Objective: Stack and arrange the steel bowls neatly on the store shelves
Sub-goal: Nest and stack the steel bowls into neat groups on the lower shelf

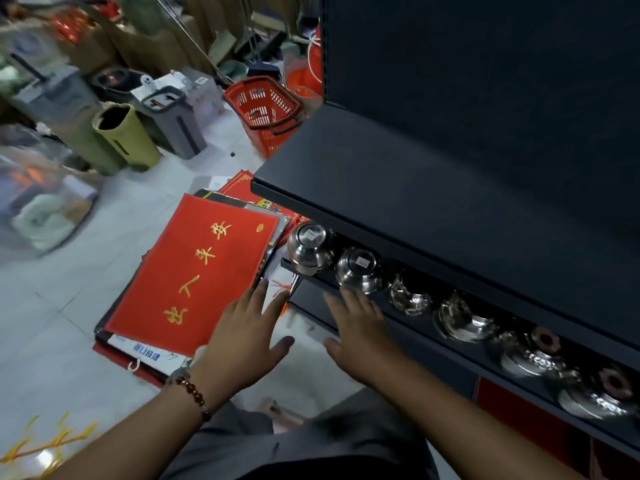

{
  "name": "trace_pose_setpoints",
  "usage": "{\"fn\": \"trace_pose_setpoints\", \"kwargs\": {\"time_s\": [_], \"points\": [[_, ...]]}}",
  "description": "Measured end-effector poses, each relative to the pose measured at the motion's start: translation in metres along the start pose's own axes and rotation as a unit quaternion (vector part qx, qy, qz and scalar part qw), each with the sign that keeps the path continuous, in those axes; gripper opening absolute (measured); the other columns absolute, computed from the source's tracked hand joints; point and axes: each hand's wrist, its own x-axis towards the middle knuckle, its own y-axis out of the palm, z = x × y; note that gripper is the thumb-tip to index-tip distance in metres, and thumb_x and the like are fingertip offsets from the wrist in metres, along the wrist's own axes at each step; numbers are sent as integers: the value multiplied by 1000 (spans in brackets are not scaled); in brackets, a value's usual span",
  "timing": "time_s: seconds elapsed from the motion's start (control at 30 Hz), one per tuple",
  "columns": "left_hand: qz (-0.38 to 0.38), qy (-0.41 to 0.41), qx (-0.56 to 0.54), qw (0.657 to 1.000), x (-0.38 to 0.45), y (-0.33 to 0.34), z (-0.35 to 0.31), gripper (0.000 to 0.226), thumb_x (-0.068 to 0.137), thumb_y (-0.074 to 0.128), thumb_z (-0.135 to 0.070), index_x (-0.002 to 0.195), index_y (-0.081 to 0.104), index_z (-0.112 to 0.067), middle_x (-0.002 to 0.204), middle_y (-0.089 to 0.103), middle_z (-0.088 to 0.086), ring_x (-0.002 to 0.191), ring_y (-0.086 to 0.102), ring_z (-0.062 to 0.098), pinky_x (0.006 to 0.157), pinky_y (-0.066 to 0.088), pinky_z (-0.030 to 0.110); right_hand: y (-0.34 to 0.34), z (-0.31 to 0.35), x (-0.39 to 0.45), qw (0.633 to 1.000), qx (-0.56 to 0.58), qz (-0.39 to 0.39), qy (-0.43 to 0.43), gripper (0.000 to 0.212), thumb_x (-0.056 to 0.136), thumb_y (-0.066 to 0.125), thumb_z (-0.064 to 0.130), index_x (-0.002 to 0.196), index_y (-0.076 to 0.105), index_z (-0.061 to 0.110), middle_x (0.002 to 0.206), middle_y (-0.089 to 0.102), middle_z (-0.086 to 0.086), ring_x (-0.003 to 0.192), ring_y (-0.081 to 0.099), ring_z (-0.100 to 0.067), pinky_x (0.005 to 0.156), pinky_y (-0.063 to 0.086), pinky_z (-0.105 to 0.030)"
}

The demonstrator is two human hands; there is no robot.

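Note:
Two upside-down steel bowl stacks stand at the left end of the lower dark shelf (311,282): the leftmost stack (308,249) and a second stack (358,270) beside it. Further right along the shelf sit several more shiny steel bowls (462,322) and steel lidded pots (530,358). My left hand (244,336) hovers flat with straight fingers just left of the shelf end, holding nothing. My right hand (358,336) is spread open in front of the shelf edge, its fingertips just below the second stack.
A wide dark upper shelf (433,188) overhangs the bowls. A pile of red mats with gold characters (197,271) lies on the floor to the left. A red shopping basket (266,110), mop buckets (173,116) and bins stand further back.

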Motion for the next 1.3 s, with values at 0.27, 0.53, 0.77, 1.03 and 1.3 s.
{"fn": "trace_pose_setpoints", "kwargs": {"time_s": [0.27, 0.53, 0.77, 1.03, 1.3], "points": [[-94, 109, 5, 990, 150, 193, 83, 77, 85, 41, -62, 149, 38, -21, 150, 42, 24, 131, 50, 41, 100, 47, 48, 133, -49, 166, 995, 18, -63, 81, 78, 97, 48, 41, 156, 0, 30, 165, -8, 0, 151, 3, -25, 121, 11, -38], [-199, 134, -9, 971, 213, 298, 111, 75, 86, 49, -59, 150, 38, -21, 155, 34, 23, 136, 43, 44, 105, 41, 53, 221, -68, 235, 978, -65, -189, 65, 78, 97, 50, 40, 157, 0, 31, 165, -13, -1, 151, -14, -24, 121, -9, -40], [-187, 159, -31, 969, 173, 312, 114, 76, 87, 47, -58, 154, 26, -27, 162, 21, 17, 145, 30, 38, 113, 30, 47, 255, -42, 203, 964, -29, -246, 94, 79, 96, 53, 41, 157, 4, 30, 166, -4, -2, 152, -9, -25, 123, 4, -45], [-239, 164, -108, 951, 199, 289, 115, 78, 89, 60, -50, 154, 25, -27, 161, 22, 16, 147, 25, 36, 112, 31, 47, 241, -33, 208, 958, 26, -267, 98, 79, 94, 58, 39, 156, 8, 34, 166, -1, 3, 152, -1, -21, 123, 13, -43], [-221, 181, -250, 925, 263, 300, 128, 89, 88, 62, -50, 156, 7, -37, 165, 6, 3, 146, 30, 29, 114, 30, 40, 204, -61, 274, 936, 100, -324, 92, 81, 91, 63, 36, 154, 13, 40, 164, 2, 14, 149, 18, -14, 114, 30, -37]]}}
